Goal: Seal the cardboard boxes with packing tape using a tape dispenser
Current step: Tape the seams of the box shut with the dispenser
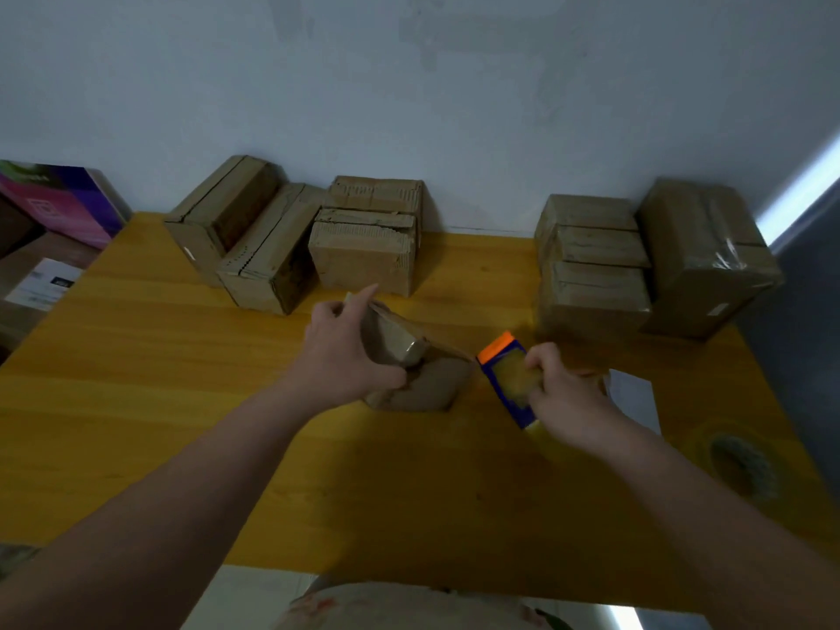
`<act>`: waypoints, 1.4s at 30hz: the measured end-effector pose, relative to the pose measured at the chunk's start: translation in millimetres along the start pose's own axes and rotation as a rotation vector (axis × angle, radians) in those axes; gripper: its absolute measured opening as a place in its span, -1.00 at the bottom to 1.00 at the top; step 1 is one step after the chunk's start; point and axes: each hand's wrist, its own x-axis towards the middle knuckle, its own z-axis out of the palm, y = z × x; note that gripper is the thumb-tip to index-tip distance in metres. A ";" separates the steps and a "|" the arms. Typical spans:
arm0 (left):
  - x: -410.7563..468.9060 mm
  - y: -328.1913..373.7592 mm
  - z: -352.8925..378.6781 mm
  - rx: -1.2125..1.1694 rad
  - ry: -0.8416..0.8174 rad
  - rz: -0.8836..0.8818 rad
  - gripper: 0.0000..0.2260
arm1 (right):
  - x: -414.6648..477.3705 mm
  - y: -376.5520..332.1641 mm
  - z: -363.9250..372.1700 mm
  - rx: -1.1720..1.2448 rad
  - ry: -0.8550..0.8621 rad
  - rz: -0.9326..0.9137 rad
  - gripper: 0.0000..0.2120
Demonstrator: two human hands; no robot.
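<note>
A small brown cardboard box point(409, 366) sits tilted on the yellow wooden table point(182, 402), glossy tape on its upper face. My left hand point(345, 352) grips it from the left, thumb under and fingers over the top. Just to its right, my right hand point(568, 393) holds a blue tape dispenser point(509, 379) with an orange front edge; the dispenser's tip is close to the box's right corner. A clear tape roll sits in the dispenser.
Several cardboard boxes point(363, 238) line the wall at the back left and centre. Taped boxes point(645, 266) are stacked at the back right. A spare clear tape roll point(741, 461) and a white paper point(636, 397) lie on the right. The table's front edge is near my body.
</note>
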 end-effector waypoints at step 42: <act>21.8 -28.2 70.6 0.688 -0.201 0.167 -0.41 | 10.6 27.0 2.1 0.187 -0.036 0.109 -0.29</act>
